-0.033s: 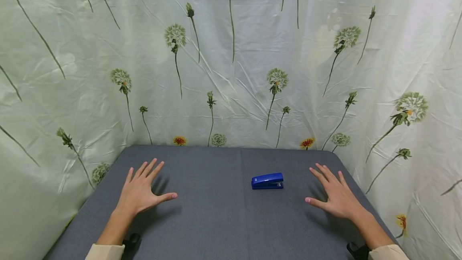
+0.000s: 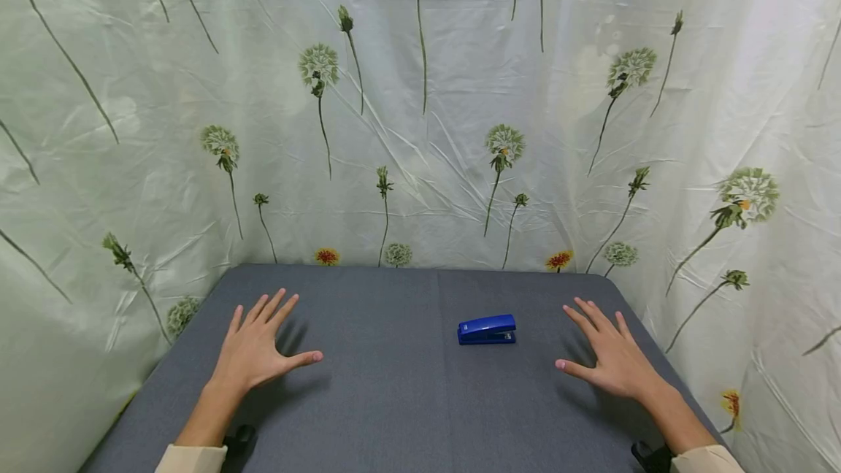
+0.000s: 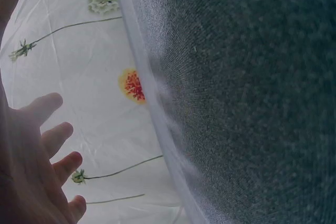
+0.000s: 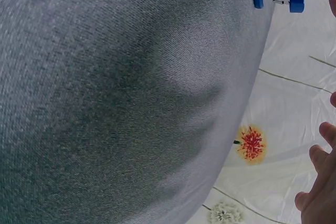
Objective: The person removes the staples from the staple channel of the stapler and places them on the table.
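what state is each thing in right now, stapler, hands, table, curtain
stapler: on its base on the table, top arm raised at the right end, untouched
left hand: empty, fingers spread, above the table
right hand: empty, fingers spread, above the table
table: grey fabric top, faint crease
curtain: hanging behind the table, wrinkled

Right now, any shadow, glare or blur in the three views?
Head: soft shadows beside the hands, glare on curtain creases, stapler clear. Left wrist: hand dark against bright curtain, near table soft and grainy. Right wrist: soft-edged shadows on table, stapler cropped at top.
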{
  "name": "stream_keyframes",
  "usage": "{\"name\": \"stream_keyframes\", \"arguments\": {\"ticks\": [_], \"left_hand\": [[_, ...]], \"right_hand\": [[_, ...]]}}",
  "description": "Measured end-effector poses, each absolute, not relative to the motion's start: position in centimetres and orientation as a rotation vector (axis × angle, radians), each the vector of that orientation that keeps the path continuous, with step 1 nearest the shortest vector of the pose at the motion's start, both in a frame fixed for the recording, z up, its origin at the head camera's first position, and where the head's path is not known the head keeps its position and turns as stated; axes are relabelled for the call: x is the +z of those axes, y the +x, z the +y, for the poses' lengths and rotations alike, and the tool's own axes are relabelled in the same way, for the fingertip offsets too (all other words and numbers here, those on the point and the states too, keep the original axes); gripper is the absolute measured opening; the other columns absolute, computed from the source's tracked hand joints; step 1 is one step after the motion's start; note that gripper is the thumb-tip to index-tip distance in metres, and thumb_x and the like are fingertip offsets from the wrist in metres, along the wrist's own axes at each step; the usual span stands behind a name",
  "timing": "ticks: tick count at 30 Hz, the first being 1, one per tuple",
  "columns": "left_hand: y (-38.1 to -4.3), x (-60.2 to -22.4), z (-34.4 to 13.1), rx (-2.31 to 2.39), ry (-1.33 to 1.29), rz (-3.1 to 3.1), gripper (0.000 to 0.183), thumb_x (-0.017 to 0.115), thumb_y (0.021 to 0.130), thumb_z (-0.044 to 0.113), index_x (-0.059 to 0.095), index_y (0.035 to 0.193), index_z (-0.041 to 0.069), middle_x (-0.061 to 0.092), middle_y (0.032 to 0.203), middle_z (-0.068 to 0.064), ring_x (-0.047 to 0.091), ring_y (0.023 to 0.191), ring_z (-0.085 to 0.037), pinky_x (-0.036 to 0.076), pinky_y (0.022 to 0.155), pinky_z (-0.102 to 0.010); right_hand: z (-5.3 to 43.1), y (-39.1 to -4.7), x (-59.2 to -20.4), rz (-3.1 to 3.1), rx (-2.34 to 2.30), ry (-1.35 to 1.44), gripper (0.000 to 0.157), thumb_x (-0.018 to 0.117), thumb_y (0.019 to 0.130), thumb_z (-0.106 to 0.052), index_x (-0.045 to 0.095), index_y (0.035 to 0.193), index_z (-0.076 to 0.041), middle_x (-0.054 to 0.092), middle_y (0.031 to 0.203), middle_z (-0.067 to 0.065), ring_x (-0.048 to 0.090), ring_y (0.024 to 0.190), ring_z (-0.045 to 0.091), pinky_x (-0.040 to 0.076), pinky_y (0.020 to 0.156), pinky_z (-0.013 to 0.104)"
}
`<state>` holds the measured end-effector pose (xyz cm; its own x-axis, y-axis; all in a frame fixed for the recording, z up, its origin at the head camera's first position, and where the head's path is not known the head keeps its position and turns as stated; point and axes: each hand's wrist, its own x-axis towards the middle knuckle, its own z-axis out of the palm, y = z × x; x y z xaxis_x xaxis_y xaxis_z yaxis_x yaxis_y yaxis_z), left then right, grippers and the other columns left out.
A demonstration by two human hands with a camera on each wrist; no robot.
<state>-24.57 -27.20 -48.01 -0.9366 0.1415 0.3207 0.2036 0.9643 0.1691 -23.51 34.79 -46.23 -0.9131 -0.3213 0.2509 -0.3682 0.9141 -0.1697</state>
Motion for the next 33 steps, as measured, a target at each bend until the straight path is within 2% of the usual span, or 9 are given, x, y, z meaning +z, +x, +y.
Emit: {"name": "stream_keyframes", "arguments": {"ticks": [6,11,16,23,33], "left_hand": [[-24.6,-47.9,-27.1,-0.280,-0.253,-2.799,0.118,0.058,0.061,0.090,0.027,0.155,0.026,0.029,0.159,-0.011,0.027,0.143,-0.041,0.008,0.114,-0.067],[-24.5,-47.6,-27.1,-0.280,-0.248,-2.787,0.117,0.058,0.061,0.090,0.029,0.154,0.025,0.028,0.159,-0.011,0.027,0.143,-0.040,0.008,0.114,-0.065],[-24.5,-47.4,-26.8,-0.285,-0.258,-2.787,0.117,0.058,0.062,0.089,0.026,0.155,0.026,0.028,0.159,-0.011,0.027,0.143,-0.041,0.009,0.114,-0.065],[-24.8,-47.4,-26.4,-0.299,-0.266,-2.761,0.116,0.059,0.062,0.089,0.026,0.155,0.027,0.029,0.159,-0.010,0.029,0.143,-0.040,0.011,0.115,-0.064],[-25.6,-47.3,-25.1,-0.320,-0.290,-2.750,0.117,0.058,0.061,0.090,0.030,0.154,0.025,0.032,0.158,-0.010,0.030,0.143,-0.038,0.013,0.116,-0.061]], "right_hand": [[34.9,-23.5,-46.3,-2.842,0.336,0.517,0.094,0.066,0.080,-0.066,0.024,0.155,-0.030,0.025,0.159,0.015,0.024,0.143,0.044,0.003,0.113,0.069],[34.9,-23.5,-46.3,-2.851,0.350,0.513,0.094,0.066,0.080,-0.065,0.022,0.155,-0.030,0.024,0.159,0.015,0.023,0.144,0.044,-0.002,0.114,0.068],[35.0,-23.5,-46.3,-2.846,0.349,0.517,0.094,0.067,0.080,-0.064,0.022,0.155,-0.030,0.025,0.159,0.015,0.023,0.144,0.043,0.005,0.112,0.070],[34.7,-23.7,-46.5,-2.859,0.373,0.514,0.094,0.066,0.081,-0.064,0.021,0.156,-0.031,0.024,0.159,0.014,0.023,0.144,0.045,0.000,0.114,0.068],[33.5,-24.4,-46.8,-2.843,0.405,0.528,0.092,0.068,0.080,-0.062,0.024,0.155,-0.029,0.026,0.159,0.013,0.026,0.144,0.042,0.010,0.112,0.069]]}}
